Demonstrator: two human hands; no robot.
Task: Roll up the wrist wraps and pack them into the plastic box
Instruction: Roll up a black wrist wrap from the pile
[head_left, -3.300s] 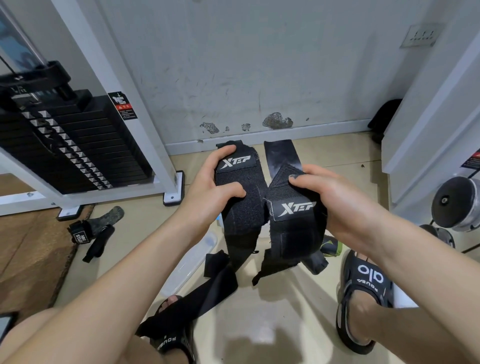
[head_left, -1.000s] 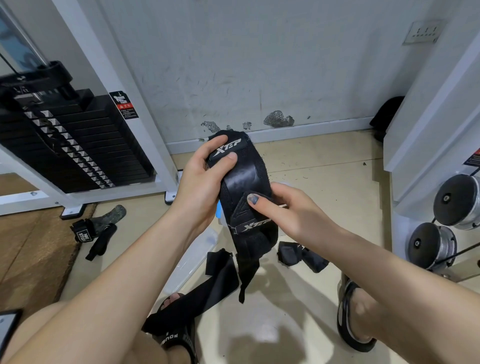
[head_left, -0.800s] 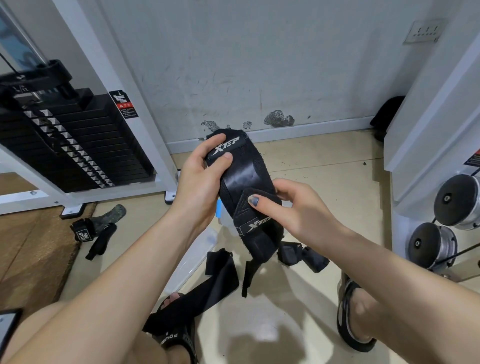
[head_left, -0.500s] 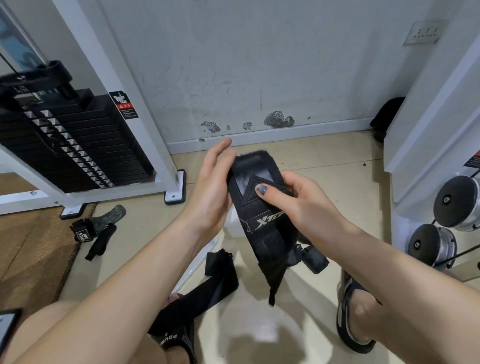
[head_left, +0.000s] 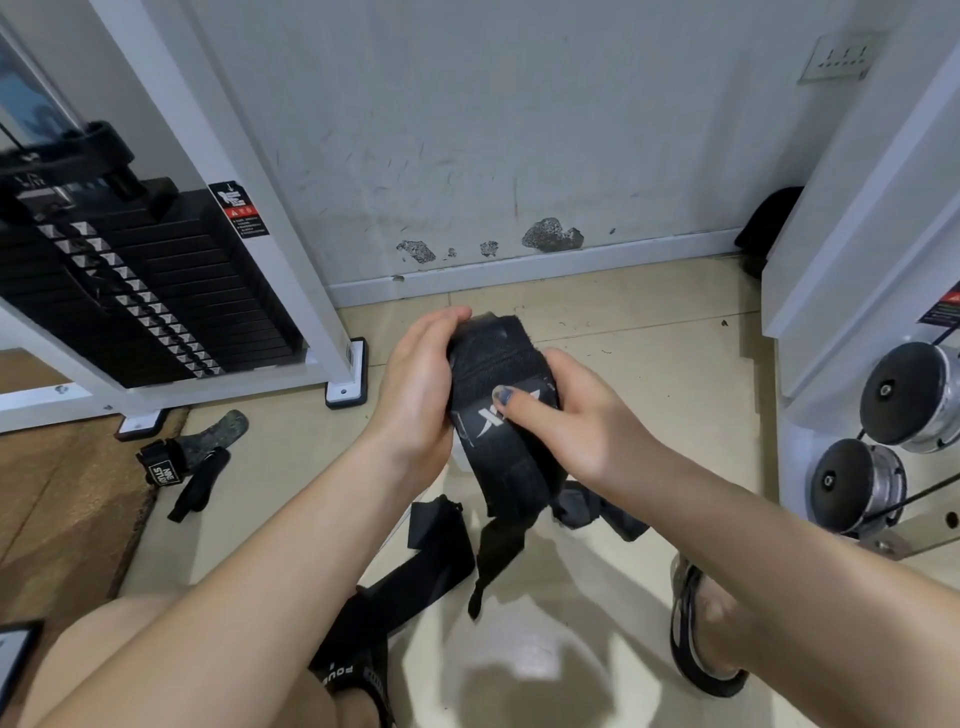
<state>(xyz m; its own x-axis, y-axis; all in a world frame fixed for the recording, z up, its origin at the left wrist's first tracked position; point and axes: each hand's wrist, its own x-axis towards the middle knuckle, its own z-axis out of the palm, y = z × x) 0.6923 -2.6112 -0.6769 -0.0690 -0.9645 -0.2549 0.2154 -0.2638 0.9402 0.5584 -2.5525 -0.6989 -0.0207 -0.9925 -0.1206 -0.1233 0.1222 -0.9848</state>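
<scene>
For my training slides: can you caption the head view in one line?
Both hands, left hand and right hand, grip a black wrist wrap mid-roll above the floor, its tail dangling.

A black weight stack (head_left: 140, 291) sits in a white machine frame (head_left: 291, 208) at the left — a lifting strap (head_left: 192, 457) lies on the beige floor (head_left: 649, 374) near its foot. Two round pulleys (head_left: 904, 395) stand at the right, and a wall socket (head_left: 836, 57) sits high on the scuffed wall (head_left: 493, 130).
</scene>
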